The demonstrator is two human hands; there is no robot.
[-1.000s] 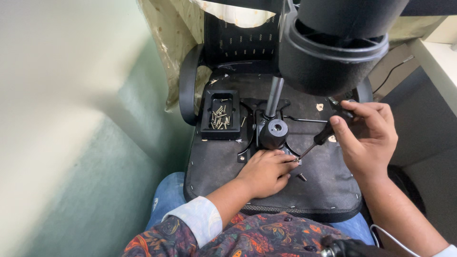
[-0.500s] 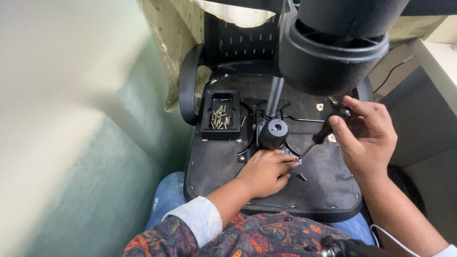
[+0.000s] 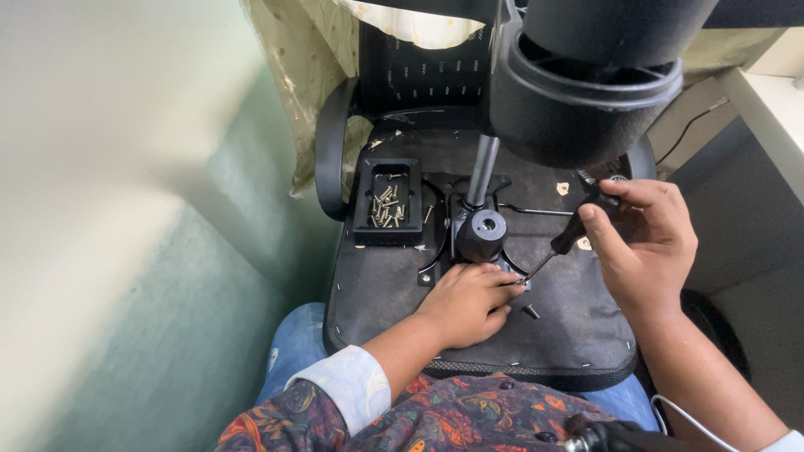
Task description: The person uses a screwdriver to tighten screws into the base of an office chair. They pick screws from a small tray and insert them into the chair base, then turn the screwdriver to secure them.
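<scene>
The right hand grips a screwdriver by its dark handle, fingers curled and pressed around it with the thumb along the side; the thin shaft slants down and to the left, and its tip meets the fingertips of the left hand at the edge of a metal mounting plate; the left hand lies palm down on the upturned underside of an office chair seat, its fingers close together and bent at the tip of the tool, seemingly pinching something small there, though what they hold is too small to tell; the seat underside is black fabric, lying flat across the person's lap, with blue jeans showing below its front edge; the mounting plate sits at the middle of the seat, and a black cylindrical hub rises from it, with a grey gas-lift column running up to a large black round chair base part that fills the top of the view; a loose screw lies on the fabric just right of the left hand; a small black tray rests on the seat left of the plate, holding many brass-coloured screws; a curved armrest stands further left, beside a pale green wall.
</scene>
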